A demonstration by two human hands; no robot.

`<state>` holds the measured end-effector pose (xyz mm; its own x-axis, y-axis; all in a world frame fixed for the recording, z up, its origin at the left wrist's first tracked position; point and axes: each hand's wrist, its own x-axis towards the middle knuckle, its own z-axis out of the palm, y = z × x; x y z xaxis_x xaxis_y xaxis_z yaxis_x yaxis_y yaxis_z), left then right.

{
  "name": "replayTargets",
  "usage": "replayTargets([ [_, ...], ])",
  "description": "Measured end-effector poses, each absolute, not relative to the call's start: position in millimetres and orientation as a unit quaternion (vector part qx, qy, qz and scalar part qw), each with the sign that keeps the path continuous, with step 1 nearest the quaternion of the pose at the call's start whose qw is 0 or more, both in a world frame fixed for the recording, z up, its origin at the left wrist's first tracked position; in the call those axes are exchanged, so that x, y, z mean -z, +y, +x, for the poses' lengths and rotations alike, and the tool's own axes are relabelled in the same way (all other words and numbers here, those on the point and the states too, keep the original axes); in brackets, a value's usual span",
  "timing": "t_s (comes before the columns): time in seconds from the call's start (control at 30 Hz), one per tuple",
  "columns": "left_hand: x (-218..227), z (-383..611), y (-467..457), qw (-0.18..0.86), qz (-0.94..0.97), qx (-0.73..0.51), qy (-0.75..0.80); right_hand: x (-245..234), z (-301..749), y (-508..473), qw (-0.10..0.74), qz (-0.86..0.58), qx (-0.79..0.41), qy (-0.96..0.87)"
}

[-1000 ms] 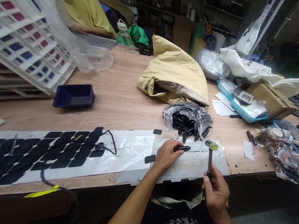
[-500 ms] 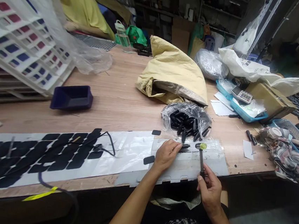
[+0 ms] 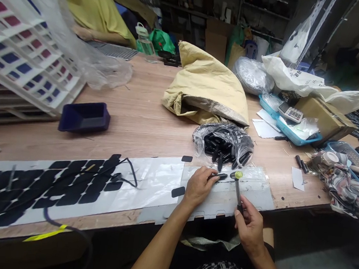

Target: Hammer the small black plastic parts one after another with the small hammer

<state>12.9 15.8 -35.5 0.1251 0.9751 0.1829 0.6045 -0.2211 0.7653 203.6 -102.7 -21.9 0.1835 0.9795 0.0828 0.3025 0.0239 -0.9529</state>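
Left hand (image 3: 200, 186) holds 1 black part (image 3: 221, 176), the clear bag (image 3: 245, 141) many

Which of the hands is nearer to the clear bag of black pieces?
Left. The left hand is on the near side of the clear bag, gripping a black piece; the right hand, holding the hammer, is farther toward the person.
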Motion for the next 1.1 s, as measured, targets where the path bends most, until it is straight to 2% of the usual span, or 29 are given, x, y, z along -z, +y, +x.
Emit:
replayTargets([
  [0.47,32,14,15,0.253,0.719,-0.332,0.556,12,199,-95,0.455,-0.583,-0.3,-0.603],
  [0.9,41,14,18,0.249,0.711,-0.347,0.559,15,201,-95,0.453,-0.595,-0.345,-0.567],
  [1.1,43,14,18,0.252,0.71,-0.351,0.556,14,200,-94,0.462,-0.587,-0.319,-0.583],
])
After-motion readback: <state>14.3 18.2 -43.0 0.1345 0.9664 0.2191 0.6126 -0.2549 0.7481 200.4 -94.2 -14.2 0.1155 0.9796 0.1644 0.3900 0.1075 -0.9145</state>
